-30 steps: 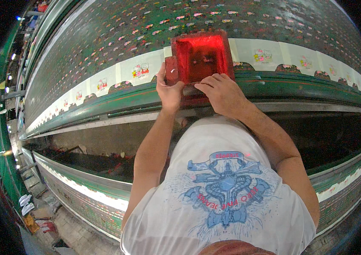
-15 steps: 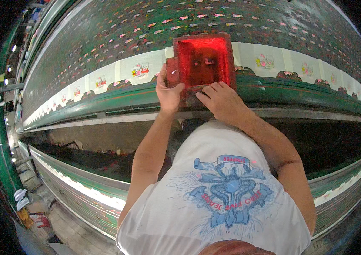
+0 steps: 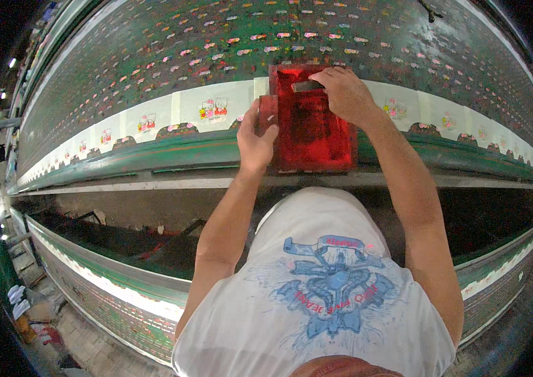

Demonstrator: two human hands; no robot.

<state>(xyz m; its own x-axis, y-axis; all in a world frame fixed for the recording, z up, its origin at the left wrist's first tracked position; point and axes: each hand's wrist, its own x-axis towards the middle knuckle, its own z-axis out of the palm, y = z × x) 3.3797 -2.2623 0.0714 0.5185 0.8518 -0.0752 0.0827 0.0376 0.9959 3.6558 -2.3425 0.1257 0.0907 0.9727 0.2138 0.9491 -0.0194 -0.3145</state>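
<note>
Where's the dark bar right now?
In the head view, the dark bar is in the right hand, jutting left over the far end of the red frame.

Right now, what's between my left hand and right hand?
In the head view, the red frame lies between your left hand, gripping a red block, and right hand, holding a dark bar.

Left forearm (image 3: 232,210) angled forward; left hand (image 3: 255,141) gripping, thumb (image 3: 271,134) bent inward. Right forearm (image 3: 407,166) slanting inward; right hand (image 3: 347,97) farther forward, back upward, fingers (image 3: 325,76) pinched leftward.
</note>
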